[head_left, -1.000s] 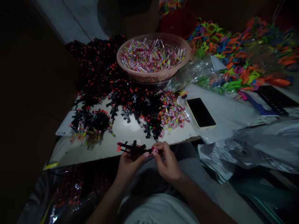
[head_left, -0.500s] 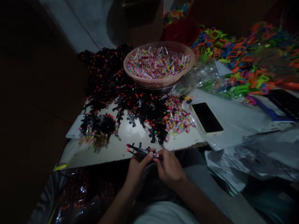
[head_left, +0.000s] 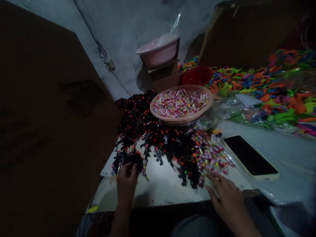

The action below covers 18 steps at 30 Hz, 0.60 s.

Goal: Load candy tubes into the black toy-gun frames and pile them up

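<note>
Looking through the head camera, I have the left hand at the near side of a cluster of black toy guns, its fingertips bent in among them; I can't tell whether they have closed on one. The right hand has thumb and forefinger apart, at the near edge of a loose pile of small colourful tubes. Their pink and white wraps seem printed, but the lettering is too small for me to read. Left of the left fingers, a flat white object carries little dark marks that I can't make out either. Beyond and to the right of the right fingers lies a phone, screen dark. Between the hands and farther off spreads a larger heap of toy guns; past it stands a basin filled with similar tubes.
</note>
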Available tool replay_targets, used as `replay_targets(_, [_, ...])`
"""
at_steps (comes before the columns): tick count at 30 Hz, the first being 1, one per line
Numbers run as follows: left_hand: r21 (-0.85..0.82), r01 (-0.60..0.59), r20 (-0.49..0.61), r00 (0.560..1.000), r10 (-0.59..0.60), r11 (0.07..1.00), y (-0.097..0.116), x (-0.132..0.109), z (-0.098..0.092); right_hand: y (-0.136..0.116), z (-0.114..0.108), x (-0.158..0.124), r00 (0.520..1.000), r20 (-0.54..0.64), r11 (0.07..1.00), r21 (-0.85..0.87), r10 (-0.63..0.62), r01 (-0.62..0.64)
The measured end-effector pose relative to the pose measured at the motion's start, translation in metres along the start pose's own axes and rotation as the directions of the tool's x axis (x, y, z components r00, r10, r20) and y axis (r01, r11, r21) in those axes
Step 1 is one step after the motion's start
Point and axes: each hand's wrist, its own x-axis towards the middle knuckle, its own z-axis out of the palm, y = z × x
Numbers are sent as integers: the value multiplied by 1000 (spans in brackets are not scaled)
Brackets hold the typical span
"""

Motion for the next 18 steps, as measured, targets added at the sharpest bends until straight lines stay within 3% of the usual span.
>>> replay_targets(2, [246,-38,-33,998,48,968,-9,27,-19,12,5,1,1000,-6,992,-122,14,-14])
replay_targets(4, [459,-31,-17,999,44,888,-15,37,-27,17,9,0,1000,17,984,-179,1,2])
replay_targets(7, [592,-91,21,995,98,800,-17,24,-14,15,8,0,999,48,979,-201,-15,24])
replay_targets(9, [529,-269,132,963,235,805,-15,4,10,12,5,2,998,59,982,-183,-29,39])
replay_targets(12, [300,-505,322,852,412,810,-8,-27,55,8,-2,6,996,76,987,-152,-35,46])
replay_targets(15, [155,-518,457,793,403,842,0,-47,95,6,-8,9,995,102,990,-143,-1,15])
replay_targets(18, [124,-488,517,775,363,864,9,-52,114,7,-12,10,993,118,997,-78,-10,19])
